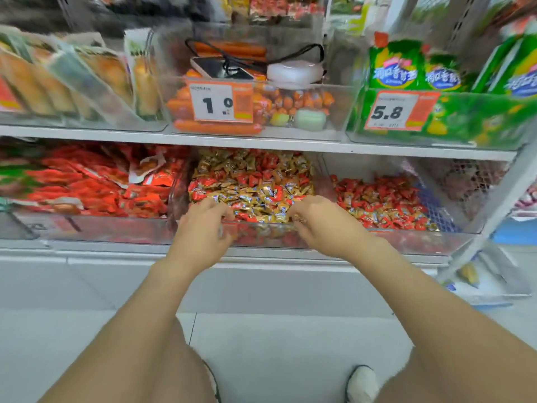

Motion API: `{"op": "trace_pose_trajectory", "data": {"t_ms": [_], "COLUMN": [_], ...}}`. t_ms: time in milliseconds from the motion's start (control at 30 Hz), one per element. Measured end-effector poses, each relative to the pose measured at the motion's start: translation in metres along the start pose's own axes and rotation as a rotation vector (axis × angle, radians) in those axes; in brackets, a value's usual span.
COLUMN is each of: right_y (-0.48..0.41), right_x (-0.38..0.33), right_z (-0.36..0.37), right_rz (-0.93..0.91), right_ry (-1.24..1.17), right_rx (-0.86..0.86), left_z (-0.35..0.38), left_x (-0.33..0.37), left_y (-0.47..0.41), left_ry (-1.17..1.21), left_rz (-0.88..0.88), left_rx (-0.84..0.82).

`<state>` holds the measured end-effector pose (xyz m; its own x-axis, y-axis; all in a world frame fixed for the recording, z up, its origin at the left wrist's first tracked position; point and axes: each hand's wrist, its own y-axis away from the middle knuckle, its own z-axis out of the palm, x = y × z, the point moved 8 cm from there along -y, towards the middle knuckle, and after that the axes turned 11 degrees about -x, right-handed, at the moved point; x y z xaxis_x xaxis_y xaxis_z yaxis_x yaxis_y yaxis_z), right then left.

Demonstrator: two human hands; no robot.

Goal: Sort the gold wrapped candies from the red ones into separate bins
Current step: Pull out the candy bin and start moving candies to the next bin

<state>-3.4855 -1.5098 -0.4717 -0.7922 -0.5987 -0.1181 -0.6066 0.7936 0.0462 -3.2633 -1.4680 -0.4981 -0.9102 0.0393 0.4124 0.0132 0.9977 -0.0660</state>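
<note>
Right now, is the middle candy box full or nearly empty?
Full. Gold candies and red candies pile up across the middle bin, nearly to its front rim.

One wide-angle view, worn on the person's head, looks forward and down at a white metal shop shelf (261,145). It is near enough that the left hand (203,225) and right hand (322,222) reach the central clear plastic bin of mixed gold and red wrapped candies (252,184). Pale tiled floor (276,344) fills the bottom.
</note>
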Motion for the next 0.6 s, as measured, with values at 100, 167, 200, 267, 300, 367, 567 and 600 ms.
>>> {"op": "trace_pose_trajectory", "data": {"t_ms": [100,167,200,267,300,367,567,600], "right_y": [-0.019,-0.029,-0.032,-0.037,-0.037,-0.035,-0.037,-0.036], "right_x": [0.005,0.008,0.01,0.015,0.017,0.02,0.022,0.022], "right_z": [0.011,0.009,0.007,0.006,0.008,0.014,0.03,0.031], "right_rz": [-0.027,-0.021,-0.015,-0.016,-0.019,-0.011,0.072,0.092], "right_ry": [-0.045,-0.055,-0.063,-0.086,-0.095,-0.088,-0.035,-0.043], "right_rx": [-0.024,-0.032,-0.029,-0.03,-0.037,-0.048,-0.046,-0.048], "left_z": [0.003,0.006,0.007,0.01,0.012,0.015,0.015,0.015], "left_x": [-0.004,-0.011,-0.014,-0.018,-0.018,-0.018,-0.015,-0.013], "left_y": [-0.013,-0.024,-0.028,-0.032,-0.033,-0.034,-0.035,-0.034], "left_ry": [0.017,0.049,0.063,0.095,0.107,0.099,0.018,-0.006], "left_rz": [0.012,-0.009,-0.025,-0.04,-0.038,-0.035,-0.068,-0.067], "left_rx": [-0.016,-0.027,-0.031,-0.045,-0.057,-0.081,-0.059,-0.049]}}
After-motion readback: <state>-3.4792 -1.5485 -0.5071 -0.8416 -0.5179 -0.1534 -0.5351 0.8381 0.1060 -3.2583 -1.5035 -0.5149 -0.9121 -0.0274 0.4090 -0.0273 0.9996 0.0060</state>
